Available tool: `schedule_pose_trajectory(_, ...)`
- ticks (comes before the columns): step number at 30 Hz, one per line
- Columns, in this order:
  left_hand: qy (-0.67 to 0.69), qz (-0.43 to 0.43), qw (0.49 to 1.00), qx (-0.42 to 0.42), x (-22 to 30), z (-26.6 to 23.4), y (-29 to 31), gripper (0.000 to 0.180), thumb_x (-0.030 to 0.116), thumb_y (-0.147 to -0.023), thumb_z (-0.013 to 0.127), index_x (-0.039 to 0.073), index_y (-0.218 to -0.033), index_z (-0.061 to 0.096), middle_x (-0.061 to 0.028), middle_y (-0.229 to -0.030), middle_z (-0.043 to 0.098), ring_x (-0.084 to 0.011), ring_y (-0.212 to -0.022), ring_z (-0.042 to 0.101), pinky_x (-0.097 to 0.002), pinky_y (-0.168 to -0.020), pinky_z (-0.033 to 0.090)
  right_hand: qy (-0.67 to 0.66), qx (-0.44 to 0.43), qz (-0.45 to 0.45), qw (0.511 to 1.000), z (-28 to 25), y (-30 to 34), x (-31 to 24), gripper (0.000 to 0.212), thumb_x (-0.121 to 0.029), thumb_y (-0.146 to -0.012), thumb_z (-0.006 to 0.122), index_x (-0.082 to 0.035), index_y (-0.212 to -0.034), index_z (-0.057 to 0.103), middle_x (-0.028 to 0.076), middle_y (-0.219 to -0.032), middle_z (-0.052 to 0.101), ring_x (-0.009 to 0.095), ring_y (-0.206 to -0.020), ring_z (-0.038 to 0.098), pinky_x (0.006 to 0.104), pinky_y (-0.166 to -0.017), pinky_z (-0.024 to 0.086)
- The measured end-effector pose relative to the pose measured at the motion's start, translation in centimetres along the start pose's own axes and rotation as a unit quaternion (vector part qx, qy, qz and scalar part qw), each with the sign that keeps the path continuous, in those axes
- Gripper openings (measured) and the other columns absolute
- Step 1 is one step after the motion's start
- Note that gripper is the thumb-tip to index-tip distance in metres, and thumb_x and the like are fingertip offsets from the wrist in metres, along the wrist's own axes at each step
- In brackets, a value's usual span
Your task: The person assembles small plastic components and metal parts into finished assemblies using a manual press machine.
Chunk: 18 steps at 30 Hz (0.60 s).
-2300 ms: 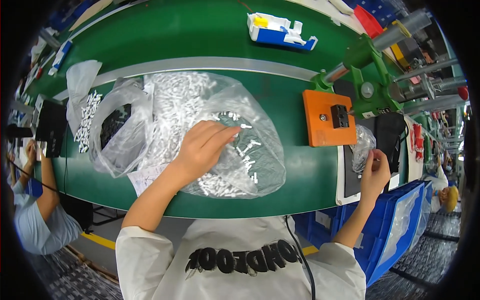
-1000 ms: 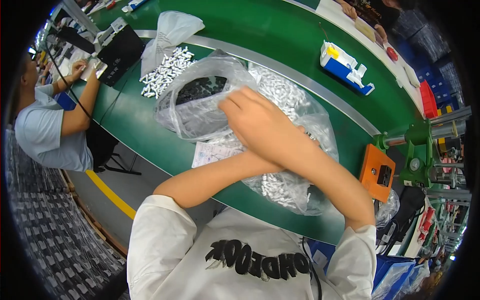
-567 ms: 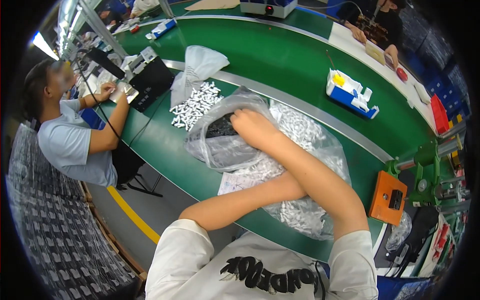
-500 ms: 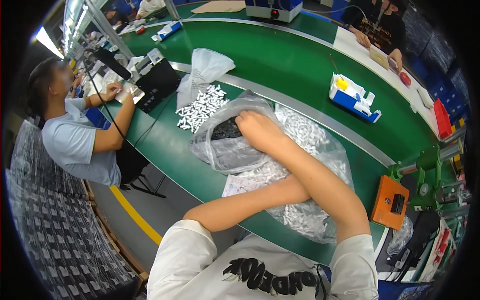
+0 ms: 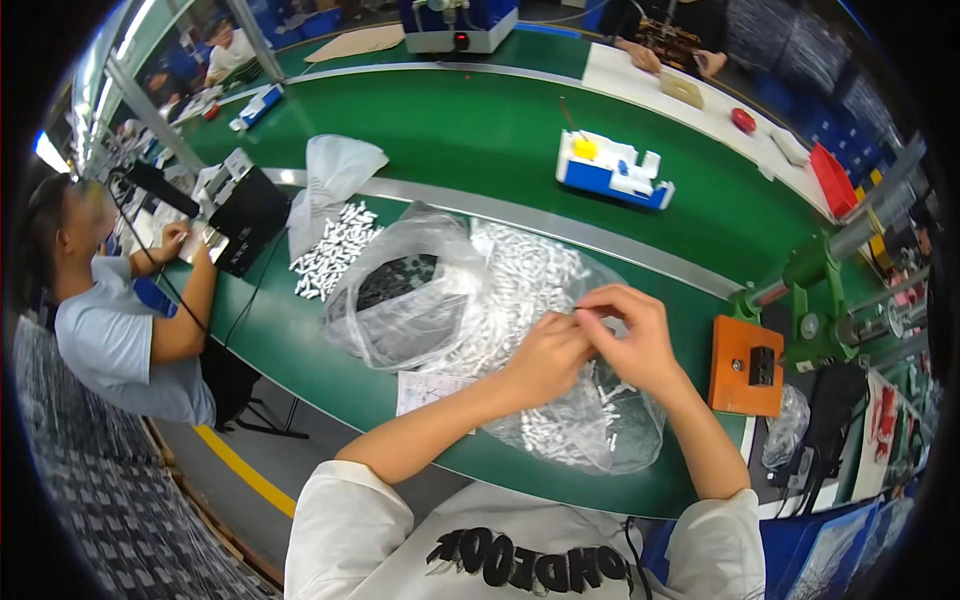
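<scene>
My left hand (image 5: 550, 357) and my right hand (image 5: 637, 338) meet above a clear bag of small white plastic parts (image 5: 525, 265). Both are closed, with thumbs and fingertips pinched together. Whatever sits between the fingertips is too small or covered to make out. Left of the white parts, an open clear bag (image 5: 410, 325) holds small black parts (image 5: 395, 280). A printed paper sheet (image 5: 425, 392) lies by the near table edge, partly under the bags. Loose white parts (image 5: 335, 250) are heaped farther left, beside a whitish plastic bag (image 5: 335, 175).
A green press (image 5: 810, 300) with an orange block (image 5: 747, 365) stands at the right. Beyond the metal rail, a blue-and-white fixture (image 5: 615, 175) rests on the green belt (image 5: 450, 120). A co-worker (image 5: 130, 320) sits at the left by a black box (image 5: 250, 220).
My right hand has left the bag of black parts and come back to the right. My forearms are no longer crossed, and my left hand now shows. The whole view has shifted.
</scene>
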<state>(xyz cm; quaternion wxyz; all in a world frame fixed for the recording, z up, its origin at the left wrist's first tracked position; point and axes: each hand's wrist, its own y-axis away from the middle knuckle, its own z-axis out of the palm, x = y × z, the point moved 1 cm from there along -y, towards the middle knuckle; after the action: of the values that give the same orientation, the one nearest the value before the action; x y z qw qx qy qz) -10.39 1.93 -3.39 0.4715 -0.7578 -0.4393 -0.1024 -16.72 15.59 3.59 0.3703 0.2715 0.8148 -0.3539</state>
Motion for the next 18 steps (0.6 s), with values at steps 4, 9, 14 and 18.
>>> schedule_pose_trajectory(4,0.042,0.007,0.999,0.008,0.9,0.3,-0.2,0.018,0.005,-0.085,0.068,0.003,-0.103,0.067,-0.0110,-0.092,0.066,-0.0284,-0.086,0.063,-0.0376,-0.078,0.047,-0.173,0.124,0.157,0.964,-2.6,5.1,3.7,0.010,0.000,-0.090,0.067,0.006,-0.098,0.066,0.008,-0.091,0.070,0.014,-0.088,0.066,0.0274,-0.080,0.054)
schedule_pose_trajectory(9,0.060,0.023,0.998,-0.008,1.9,0.5,0.0,0.023,0.000,-0.081,0.072,0.003,-0.104,0.070,-0.0110,-0.093,0.069,-0.0279,-0.085,0.066,-0.0359,-0.077,0.050,-0.314,0.070,0.260,0.910,-1.8,10.8,4.2,0.012,0.000,-0.093,0.063,0.006,-0.104,0.062,0.012,-0.095,0.070,0.017,-0.088,0.069,0.0291,-0.080,0.056)
schedule_pose_trajectory(14,0.081,0.040,0.995,-0.035,2.2,0.4,0.3,0.027,-0.004,-0.078,0.073,0.001,-0.103,0.069,-0.0125,-0.094,0.070,-0.0288,-0.084,0.066,-0.0366,-0.074,0.052,-0.344,0.079,0.275,0.894,-0.9,11.1,2.9,0.011,0.000,-0.095,0.061,0.006,-0.105,0.061,0.015,-0.098,0.070,0.019,-0.089,0.070,0.0305,-0.082,0.056)
schedule_pose_trajectory(18,0.087,0.049,0.994,-0.048,2.1,0.6,0.5,0.029,-0.001,-0.079,0.071,0.002,-0.107,0.067,-0.0117,-0.093,0.068,-0.0292,-0.084,0.065,-0.0375,-0.075,0.051,-0.356,0.086,0.256,0.894,-0.7,11.2,2.9,0.011,-0.001,-0.096,0.061,0.006,-0.105,0.061,0.015,-0.098,0.070,0.019,-0.090,0.070,0.0306,-0.083,0.057)
